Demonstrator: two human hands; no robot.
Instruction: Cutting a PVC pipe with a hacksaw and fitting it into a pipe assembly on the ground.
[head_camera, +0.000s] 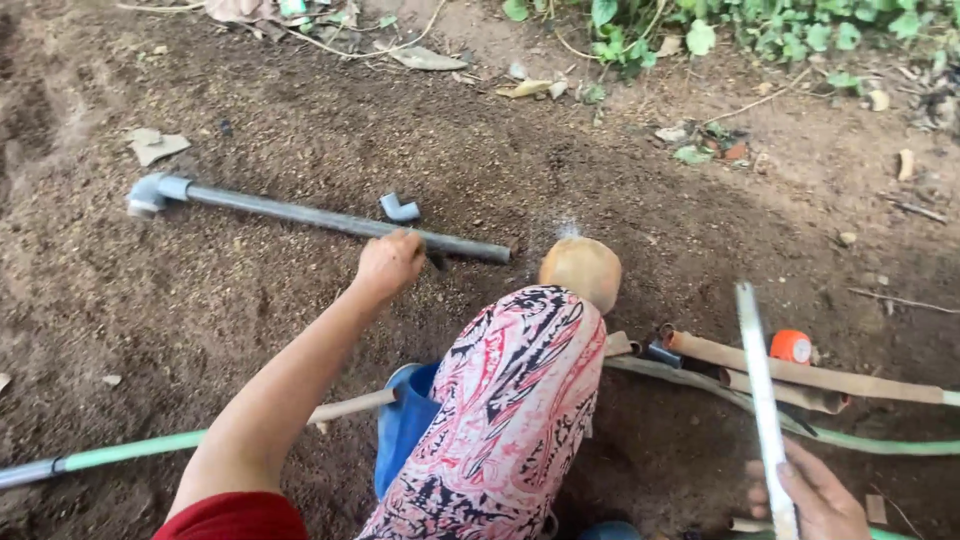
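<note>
Head camera looks down on bare brown soil where a person crouches, 1 knee in a red, white and black patterned cloth pushed forward.

Their left hand (388, 262) reaches out ahead and rests closed on a long grey pipe (340, 222), gripping it near its right-hand part; I cannot see how far the fingers wrap under it. That pipe lies flat on the ground, its long axis running from upper left to lower right across the view, with a grey elbow fitting (150, 193) on its far left end and its open end (500, 254) just right of the hand. A small loose grey elbow (399, 209) lies just beyond the pipe, near the hand but apart from it.

The right hand (815, 495) sits low at the right edge, fingers closed around a thin pale strip (760, 385) that stands nearly upright in the picture. It is well apart from the pipe, so the left hand is plainly the nearer one.

Beside the right hand lie 2 brown tubes (800, 372), an orange tape measure (791, 346) and a green hose (870, 444). A blue bucket (405, 420) sits under the knee.
</note>
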